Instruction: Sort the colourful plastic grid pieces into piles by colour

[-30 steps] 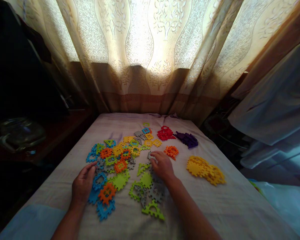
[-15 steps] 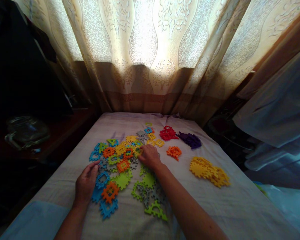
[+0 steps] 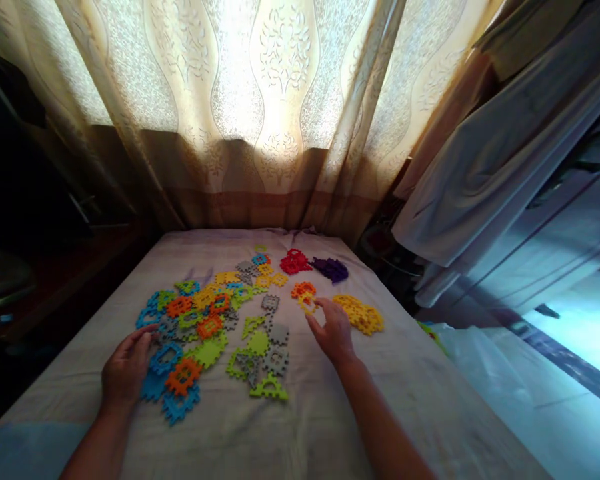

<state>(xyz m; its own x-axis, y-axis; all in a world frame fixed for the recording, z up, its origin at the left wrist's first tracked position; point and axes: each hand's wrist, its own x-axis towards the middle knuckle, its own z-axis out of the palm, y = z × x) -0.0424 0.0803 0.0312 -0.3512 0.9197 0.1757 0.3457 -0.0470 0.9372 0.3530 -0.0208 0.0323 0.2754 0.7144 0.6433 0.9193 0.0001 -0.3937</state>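
My right hand (image 3: 334,328) pinches a yellow interlocking piece (image 3: 307,303) between thumb and fingertips, just in front of a small orange pile (image 3: 303,289). To its right lies a pile of yellow interlocking pieces (image 3: 359,315). My left hand (image 3: 125,370) rests at the left edge of the mixed pieces, its fingers loosely bent and holding nothing that I can see. Closest to it are a blue frame piece (image 3: 165,359) and some grey pieces (image 3: 168,327). Orange (image 3: 184,376), green (image 3: 207,350) and yellow pieces overlap in that heap.
Red pieces (image 3: 295,261) and purple pieces (image 3: 331,269) lie in separate piles toward the back. Green (image 3: 259,343) and grey pieces (image 3: 276,361) form a group mid-table. A pale cloth (image 3: 325,427) covers the table. Curtains (image 3: 235,167) hang behind; clothes (image 3: 460,180) hang at right.
My right hand has moved right from the mixed heap toward the orange pile, carrying a yellow piece. My left hand stays beside the heap. The view has turned to the right.
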